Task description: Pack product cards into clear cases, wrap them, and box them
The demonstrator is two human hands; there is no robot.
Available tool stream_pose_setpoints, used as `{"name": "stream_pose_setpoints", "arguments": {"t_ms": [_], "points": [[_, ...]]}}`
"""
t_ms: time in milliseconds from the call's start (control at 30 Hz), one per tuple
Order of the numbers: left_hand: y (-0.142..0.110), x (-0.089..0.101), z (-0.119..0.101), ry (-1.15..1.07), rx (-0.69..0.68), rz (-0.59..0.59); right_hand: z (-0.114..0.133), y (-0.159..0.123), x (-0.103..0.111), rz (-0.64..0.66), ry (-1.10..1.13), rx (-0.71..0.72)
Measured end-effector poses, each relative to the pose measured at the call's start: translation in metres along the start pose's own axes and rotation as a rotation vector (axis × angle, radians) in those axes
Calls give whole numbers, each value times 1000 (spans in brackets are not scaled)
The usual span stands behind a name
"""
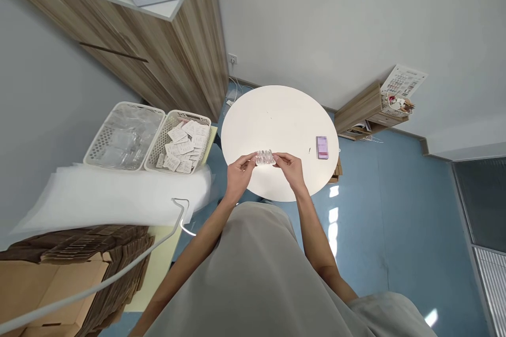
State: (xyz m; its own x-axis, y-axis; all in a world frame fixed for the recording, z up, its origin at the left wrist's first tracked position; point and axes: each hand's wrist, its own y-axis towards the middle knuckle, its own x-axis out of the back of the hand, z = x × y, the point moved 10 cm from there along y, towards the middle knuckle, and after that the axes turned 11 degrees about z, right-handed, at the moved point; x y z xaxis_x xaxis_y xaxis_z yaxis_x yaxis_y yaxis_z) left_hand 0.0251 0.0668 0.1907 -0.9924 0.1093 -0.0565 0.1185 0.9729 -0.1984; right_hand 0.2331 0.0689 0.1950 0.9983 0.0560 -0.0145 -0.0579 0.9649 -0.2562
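A: How are the hands set?

B: By the left hand, the left end of a clear plastic strip is pinched between thumb and fingers; by the right hand, the right end is gripped likewise.

A: Which way is its long axis turned?

B: Crosswise, from hand to hand, roughly in line with the near edge of the tabletop. Neither hand can be called nearer, since the strip is touched by both.

A: And its place relative to each?

B: Just right of the left fingertips, just left of the right ones. It is held over the near half of the tabletop, a little left of the middle; whether it is lifted clear cannot be told.

A: What is found farther out?

B: A purple rectangular item is set near the tabletop's right edge, well apart from the right hand. Past the left edge, a white basket is filled with printed cards; just beside it, clear packaging is held in a second basket.
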Motion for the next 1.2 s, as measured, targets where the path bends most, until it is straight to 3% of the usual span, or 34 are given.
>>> {"name": "stream_pose_setpoints", "arguments": {"t_ms": [500, 733, 967, 1200], "points": [[8, 1, 19, -12, 21, 6, -8, 2, 4, 7, -38, 13], [4, 6, -3, 128, -91, -35, 4, 2, 2, 32, -183, 120], [3, 5, 7, 47, -16, -32, 8, 2, -4, 72, -135, 159], [2, 4, 1, 64, -44, -26, 11, -1, -3, 38, -160, 152]]}}
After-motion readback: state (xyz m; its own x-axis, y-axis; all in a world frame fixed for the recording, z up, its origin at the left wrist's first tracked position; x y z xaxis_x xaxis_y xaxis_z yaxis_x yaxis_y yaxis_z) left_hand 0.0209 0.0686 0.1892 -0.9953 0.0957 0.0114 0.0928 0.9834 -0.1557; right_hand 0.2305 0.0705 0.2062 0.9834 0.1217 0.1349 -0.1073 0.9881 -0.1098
